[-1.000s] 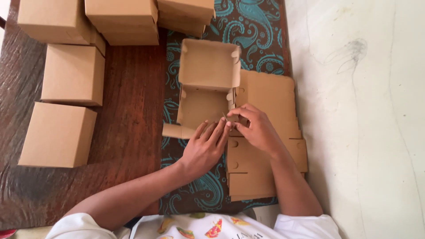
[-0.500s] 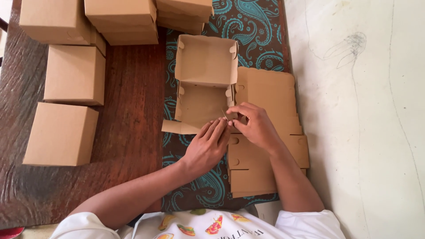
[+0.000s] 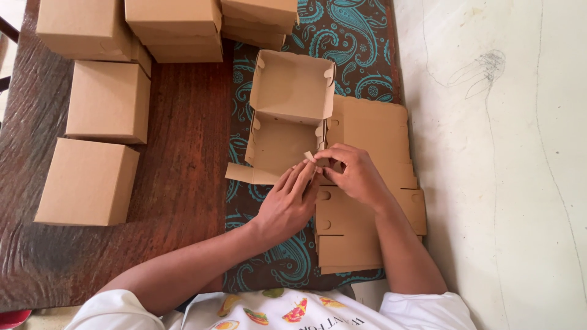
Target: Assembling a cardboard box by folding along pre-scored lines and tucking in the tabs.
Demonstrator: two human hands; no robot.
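Both hands (image 3: 324,189) pinch the cardboard box's (image 3: 290,119) near flap, lid pointing away.

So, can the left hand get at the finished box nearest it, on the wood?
Probably yes. The left hand rests at the half-folded box, and only bare wooden table lies between it and the closed box.

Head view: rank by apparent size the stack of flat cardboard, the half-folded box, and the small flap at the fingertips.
1. Stack of flat cardboard
2. Half-folded box, close to the stack in size, so the top two are unsure
3. Small flap
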